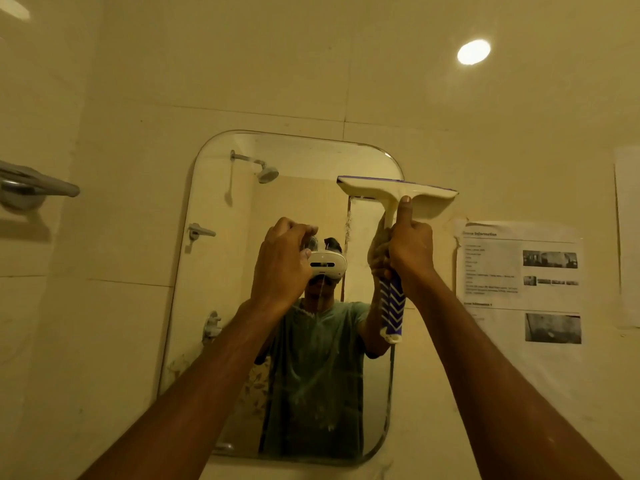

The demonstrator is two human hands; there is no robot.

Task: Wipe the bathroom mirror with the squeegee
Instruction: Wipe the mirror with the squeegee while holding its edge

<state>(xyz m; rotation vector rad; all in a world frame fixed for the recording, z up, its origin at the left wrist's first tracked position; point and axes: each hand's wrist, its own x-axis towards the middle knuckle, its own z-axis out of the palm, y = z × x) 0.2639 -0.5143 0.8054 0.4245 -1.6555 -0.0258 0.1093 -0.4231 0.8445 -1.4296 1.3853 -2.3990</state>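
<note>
The rounded bathroom mirror hangs on the tiled wall ahead, streaked and spotted in its lower half. My right hand is shut on the squeegee, thumb pointing up along its cream stem. The cream head with its purple blade lies level against the mirror's upper right, and its right end reaches past the mirror's edge onto the wall. The blue and white chevron handle hangs below my fist. My left hand is raised before the middle of the mirror with its fingers curled in. Nothing shows in it.
A printed paper sheet is stuck to the wall just right of the mirror. A metal towel rail juts out at the left. A round ceiling light glows at the upper right. The mirror reflects a shower head and taps.
</note>
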